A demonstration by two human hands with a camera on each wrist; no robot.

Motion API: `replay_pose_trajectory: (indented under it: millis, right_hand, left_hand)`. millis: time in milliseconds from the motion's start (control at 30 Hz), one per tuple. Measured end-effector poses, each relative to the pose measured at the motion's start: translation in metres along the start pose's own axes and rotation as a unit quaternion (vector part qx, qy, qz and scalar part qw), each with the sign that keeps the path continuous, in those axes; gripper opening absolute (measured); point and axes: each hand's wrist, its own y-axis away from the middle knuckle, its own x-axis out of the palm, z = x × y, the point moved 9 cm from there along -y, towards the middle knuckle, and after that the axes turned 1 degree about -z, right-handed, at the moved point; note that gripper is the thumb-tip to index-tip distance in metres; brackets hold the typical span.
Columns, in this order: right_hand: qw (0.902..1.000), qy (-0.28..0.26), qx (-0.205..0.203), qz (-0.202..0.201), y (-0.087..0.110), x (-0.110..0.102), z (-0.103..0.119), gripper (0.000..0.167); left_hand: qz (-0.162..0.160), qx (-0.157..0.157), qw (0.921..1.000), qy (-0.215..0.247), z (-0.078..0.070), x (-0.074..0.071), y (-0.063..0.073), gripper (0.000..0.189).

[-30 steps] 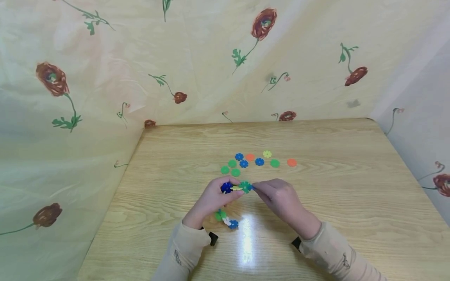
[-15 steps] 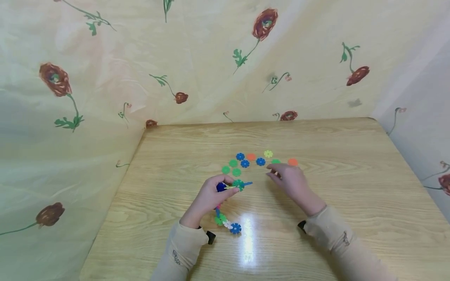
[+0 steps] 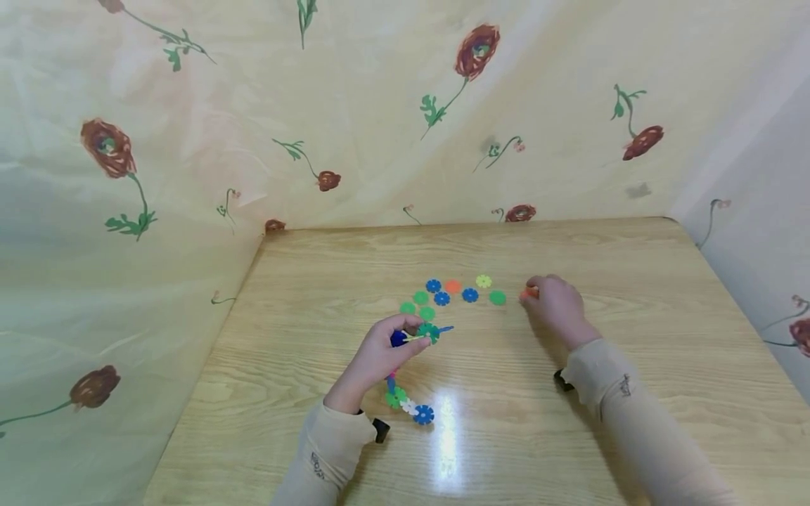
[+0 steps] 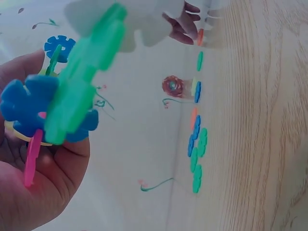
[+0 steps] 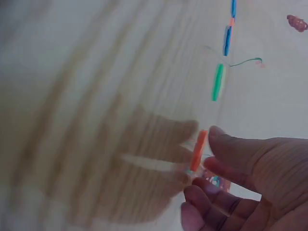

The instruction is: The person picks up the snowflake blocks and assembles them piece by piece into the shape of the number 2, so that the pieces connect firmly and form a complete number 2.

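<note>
My left hand [image 3: 380, 351] grips a chain of notched flower-shaped plastic discs. At its upper end a green disc [image 3: 428, 333] carries a blue disc [image 3: 446, 329] set edge-on, and a dark blue disc [image 3: 399, 338] shows beside my fingers. The lower part hangs below the hand: a light green disc [image 3: 396, 398], a white disc [image 3: 408, 407] and a blue disc [image 3: 423, 414]. In the left wrist view a pink disc [image 4: 32, 159] lies against the palm. My right hand [image 3: 560, 309] reaches over a loose orange disc [image 3: 527, 293], thumb and fingertips around its edges, fingers loosely bent.
Several loose discs lie in an arc on the wooden table [image 3: 304, 295], including a green disc [image 3: 497, 298], a yellow disc [image 3: 484, 281] and another orange disc [image 3: 453, 287]. Flower-patterned cloth [image 3: 380, 105] walls the back and sides.
My right hand has let go of the blue disc at the chain's end and moved right and away to the far orange disc. The left hand still holds the chain, shifted slightly left.
</note>
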Motion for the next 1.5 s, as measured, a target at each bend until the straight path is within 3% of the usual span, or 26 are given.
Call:
replay_pose_trajectory:
  millis: [267, 533, 733, 867, 1033, 1500]
  right_hand:
    - [0.9996, 0.013, 0.017, 0.019, -0.002, 0.0, -0.005, 0.028]
    - [0.9979, -0.05, 0.026, 0.03, 0.004, 0.002, -0.003, 0.026]
    - [0.9946, -0.099, 0.011, 0.028, 0.014, 0.003, 0.01, 0.02]
    - [0.9827, -0.179, -0.004, 0.05, 0.025, 0.004, 0.029, 0.016]
    - [0.9607, -0.26, -0.059, 0.078, 0.043, -0.001, 0.061, 0.017]
    - [0.9263, -0.333, -0.156, 0.082, 0.082, -0.019, 0.123, 0.014]
  left_hand:
    - [0.01, 0.012, 0.9999, 0.005, 0.0, 0.005, -0.002, 0.021]
    - [0.019, 0.038, 0.9988, 0.025, -0.005, 0.009, -0.002, 0.019]
    - [0.021, 0.036, 0.9985, 0.037, -0.006, 0.01, -0.001, 0.017]
    - [0.013, 0.035, 0.9989, 0.029, -0.006, 0.01, -0.001, 0.017]
    - [0.008, 0.043, 0.9988, 0.024, -0.007, 0.01, -0.002, 0.018]
    - [0.011, 0.07, 0.9967, 0.039, -0.011, 0.012, -0.002, 0.02]
